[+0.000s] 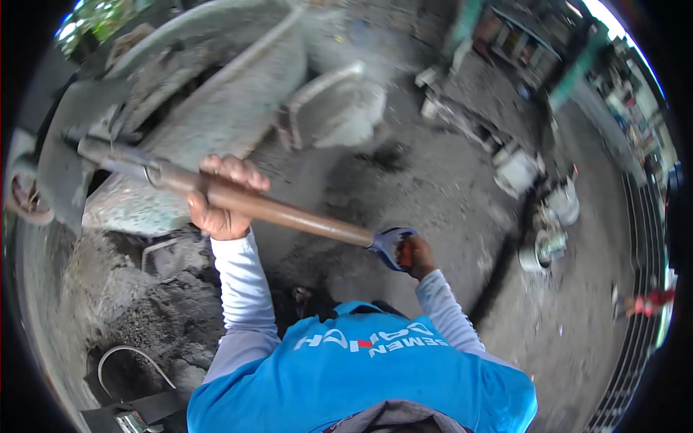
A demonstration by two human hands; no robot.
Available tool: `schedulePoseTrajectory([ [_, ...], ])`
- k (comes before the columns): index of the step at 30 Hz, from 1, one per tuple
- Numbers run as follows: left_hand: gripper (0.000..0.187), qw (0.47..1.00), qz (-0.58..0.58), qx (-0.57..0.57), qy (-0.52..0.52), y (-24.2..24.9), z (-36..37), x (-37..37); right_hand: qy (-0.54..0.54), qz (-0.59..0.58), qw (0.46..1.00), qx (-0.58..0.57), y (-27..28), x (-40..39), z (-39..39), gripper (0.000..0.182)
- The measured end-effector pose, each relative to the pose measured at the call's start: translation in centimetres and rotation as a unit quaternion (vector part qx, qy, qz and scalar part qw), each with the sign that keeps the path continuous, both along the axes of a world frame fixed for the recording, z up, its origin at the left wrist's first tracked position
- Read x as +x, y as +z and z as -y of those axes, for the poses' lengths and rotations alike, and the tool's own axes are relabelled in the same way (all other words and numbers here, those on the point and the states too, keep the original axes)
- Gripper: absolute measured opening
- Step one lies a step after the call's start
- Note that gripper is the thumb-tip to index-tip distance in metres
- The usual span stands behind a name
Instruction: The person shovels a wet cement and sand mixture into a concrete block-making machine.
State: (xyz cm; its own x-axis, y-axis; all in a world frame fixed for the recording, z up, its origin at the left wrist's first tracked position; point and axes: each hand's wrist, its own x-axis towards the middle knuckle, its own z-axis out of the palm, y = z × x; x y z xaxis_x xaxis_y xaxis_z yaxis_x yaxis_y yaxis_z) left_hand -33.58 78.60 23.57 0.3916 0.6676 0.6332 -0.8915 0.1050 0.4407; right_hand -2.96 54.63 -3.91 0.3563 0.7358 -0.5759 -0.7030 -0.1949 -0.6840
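A shovel [274, 214] with a brown wooden shaft slants across the front of my body. My left hand [229, 195] is closed round the shaft near its metal socket, thumb on the underside. At the other end, my right hand [417, 257] grips the blue and orange handle. The grey blade [68, 155] is at the far left, over the end of a long, worn, greenish trough [206, 108] with grey material inside. Below the trough lies a heap of grey sand-like material [159, 303].
A pale, dusty tub [339, 108] stands beyond the trough. To the right are a whitish container [516, 172] and several buckets [559, 206]. A round wheel-like thing [30, 191] is at the far left. A person in red [650, 302] is at the right edge.
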Motion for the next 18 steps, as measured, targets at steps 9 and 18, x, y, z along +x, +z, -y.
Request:
schedulePoseTrajectory([
  [9, 0.018, 0.937, -0.291, -0.185, 0.046, -12.1, 16.0, 11.0, 0.019, 0.264, 0.934, -0.242, -3.8, 3.2, 21.9, 0.046],
  [18, 0.027, 0.845, -0.332, -0.346, 0.238, -10.3, 11.8, 22.5, -0.025, 0.405, 0.903, -0.138, 0.6, 8.5, 23.8, 0.055],
])
